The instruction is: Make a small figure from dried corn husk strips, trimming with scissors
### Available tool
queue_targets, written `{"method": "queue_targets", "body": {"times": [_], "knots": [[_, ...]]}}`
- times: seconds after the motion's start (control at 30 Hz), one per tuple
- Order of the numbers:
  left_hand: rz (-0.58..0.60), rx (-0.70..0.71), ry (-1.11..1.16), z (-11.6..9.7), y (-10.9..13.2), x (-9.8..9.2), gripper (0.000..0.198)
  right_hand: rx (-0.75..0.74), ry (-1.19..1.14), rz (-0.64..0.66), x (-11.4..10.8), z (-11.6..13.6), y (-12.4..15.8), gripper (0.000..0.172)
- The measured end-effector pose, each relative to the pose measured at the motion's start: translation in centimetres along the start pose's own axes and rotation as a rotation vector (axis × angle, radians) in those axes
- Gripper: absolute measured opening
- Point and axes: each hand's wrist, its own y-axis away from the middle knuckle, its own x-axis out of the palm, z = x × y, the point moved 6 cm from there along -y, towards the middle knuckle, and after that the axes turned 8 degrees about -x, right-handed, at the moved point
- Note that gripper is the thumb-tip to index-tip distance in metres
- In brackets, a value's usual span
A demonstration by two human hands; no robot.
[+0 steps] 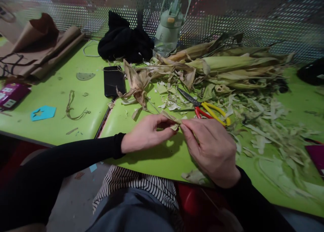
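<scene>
Between my two hands, just above the near part of the green table (152,164), is a narrow strip of corn husk (174,120). My left hand (149,132) pinches its left part between thumb and fingers. The strip's right end is in the fingertips of my right hand (210,146). Scissors (196,103) with one red and one yellow handle lie just beyond my right hand, blades pointing away to the left. A crumpled dried husk piece (136,81) rests past my left hand, and a pile of long corn husks (227,66) spreads along the back.
Husk scraps (273,124) litter the right side. A phone (114,80), black cloth (125,39) and green water bottle (169,27) stand or lie further back. At left are brown paper (48,49), a purple box (12,95) and a blue paper piece (43,113). A perforated metal screen (227,16) borders the table's back.
</scene>
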Motion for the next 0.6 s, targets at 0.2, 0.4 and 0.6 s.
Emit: {"method": "queue_targets", "body": {"times": [0.2, 0.4, 0.6], "knots": [[0.031, -0.003, 0.085, 0.4, -0.3, -0.2, 0.023, -0.016, 0.042, 0.004, -0.3, 0.0, 0.0, 0.013], [0.06, -0.078, 0.252, 0.8, -0.4, -0.1, 0.017, -0.075, 0.03, 0.037, -0.4, 0.2, 0.3, 0.024], [0.025, -0.059, 0.236, 1.0, -0.3, 0.0, 0.02, -0.115, 0.0, 0.097, 0.0, 0.2, 0.7, 0.029]]}}
